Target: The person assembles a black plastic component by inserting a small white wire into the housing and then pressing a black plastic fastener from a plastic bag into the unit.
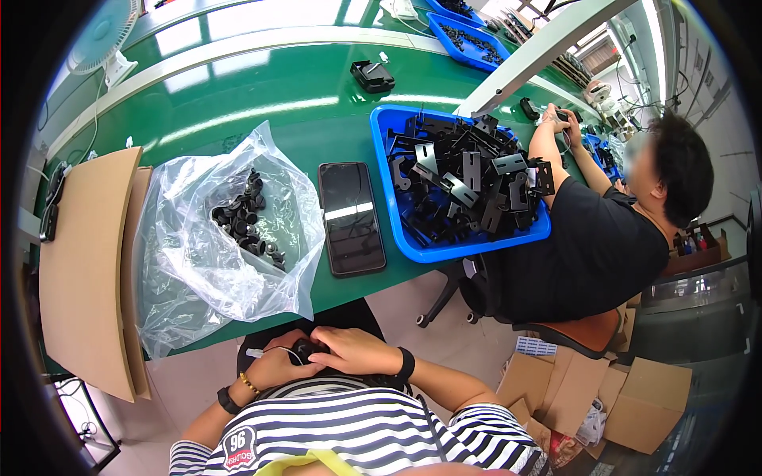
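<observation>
Low in front of my body, at the table's near edge, both hands close around a small black part (305, 349) with a thin white cable ending in a white plug (254, 352). My left hand (270, 373) grips it from the left, fingers curled. From the right, my right hand (351, 351) wraps over it, thumb and fingers pressed on the part. The fingers hide most of its shape. Beyond my hands, on the green table (302, 131), lie a clear plastic bag (186, 266) with black knob-like pieces (240, 220) and a black smartphone (352, 226).
A blue bin (468, 252) heaped with black metal brackets (470, 170) stands right of the phone. Farther back sits a black housing (372, 77). Cardboard sheets (83, 278) stand at left. A co-worker (603, 238) sits at right, near open cardboard boxes (647, 404) on the floor.
</observation>
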Tool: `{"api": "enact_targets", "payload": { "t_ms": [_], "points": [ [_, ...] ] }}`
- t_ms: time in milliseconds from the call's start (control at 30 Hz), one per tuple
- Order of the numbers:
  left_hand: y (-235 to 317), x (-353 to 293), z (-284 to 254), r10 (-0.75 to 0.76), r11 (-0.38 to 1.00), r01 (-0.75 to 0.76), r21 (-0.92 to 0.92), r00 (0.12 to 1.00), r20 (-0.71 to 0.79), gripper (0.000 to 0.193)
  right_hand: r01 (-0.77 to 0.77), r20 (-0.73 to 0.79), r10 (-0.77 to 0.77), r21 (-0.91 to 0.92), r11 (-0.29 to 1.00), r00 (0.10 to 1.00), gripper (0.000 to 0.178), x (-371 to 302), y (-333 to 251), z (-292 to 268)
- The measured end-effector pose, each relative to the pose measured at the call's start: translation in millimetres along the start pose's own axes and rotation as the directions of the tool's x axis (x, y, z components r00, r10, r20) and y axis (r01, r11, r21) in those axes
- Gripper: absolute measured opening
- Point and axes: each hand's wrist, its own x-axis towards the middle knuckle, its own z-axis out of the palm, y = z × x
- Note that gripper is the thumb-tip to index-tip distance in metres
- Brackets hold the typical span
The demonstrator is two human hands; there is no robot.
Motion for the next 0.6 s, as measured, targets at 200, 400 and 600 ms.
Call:
{"api": "enact_targets", "payload": {
  "t_ms": [200,400,600],
  "points": [
    [3,1,3,-0.009,1.0,0.009,0.005,1.0,-0.026,0.052,0.027,-0.019,-0.027,-0.007,1.0,0.999,0.032,0,3,3],
    [2,0,2,-0.022,0.999,0.022,0.033,0.999,-0.028,0.052,0.007,-0.06,-0.007,-0.004,1.0,0.998,0.032,2,3,10],
    [1,-1,3,0.011,1.0,-0.011,0.004,0.999,-0.045,0.052,0.007,-0.068,-0.007,-0.003,1.0,0.998,0.032,2,3,12]
  ]
}}
